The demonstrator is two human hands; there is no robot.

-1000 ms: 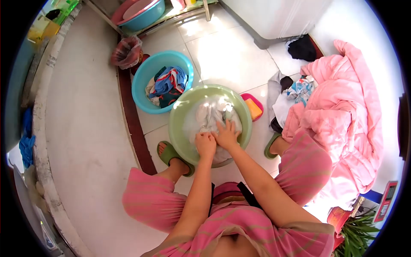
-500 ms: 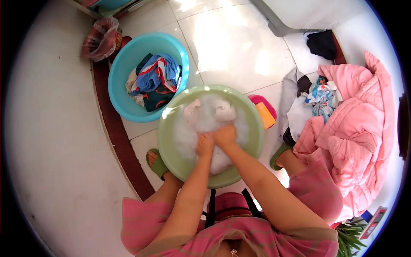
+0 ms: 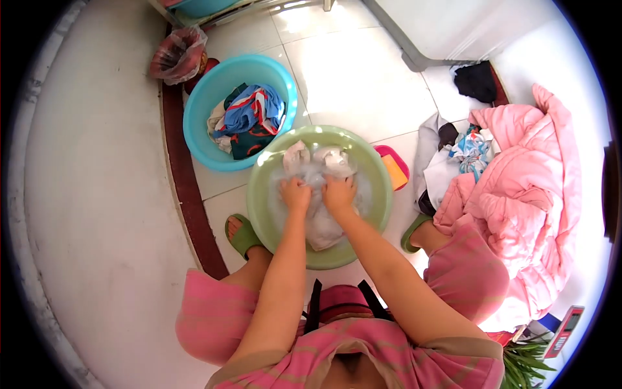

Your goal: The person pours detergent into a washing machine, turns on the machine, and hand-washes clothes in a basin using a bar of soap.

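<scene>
Soapy water and a whitish cloth [image 3: 324, 228] lie in the green basin [image 3: 258, 217] between my feet. My left hand [image 3: 296, 193] is closed on the cloth, left of the basin's middle. To its right, my right hand [image 3: 339, 193] grips the same cloth, its fingers curled. Light parts of the cloth rise out of the suds beyond both hands. A gap of suds separates the two hands.
A blue basin [image 3: 194, 123] with clothes stands at the upper left, beside a lined bin [image 3: 179, 57]. Yellow soap [image 3: 394, 172] rests on a pink dish right of the green basin. A pink quilt [image 3: 528, 194] and other clothes lie at the right.
My hands have moved apart from their close position near the basin's middle. The cloth's far parts have shifted in the suds. The camera view has also shifted.
</scene>
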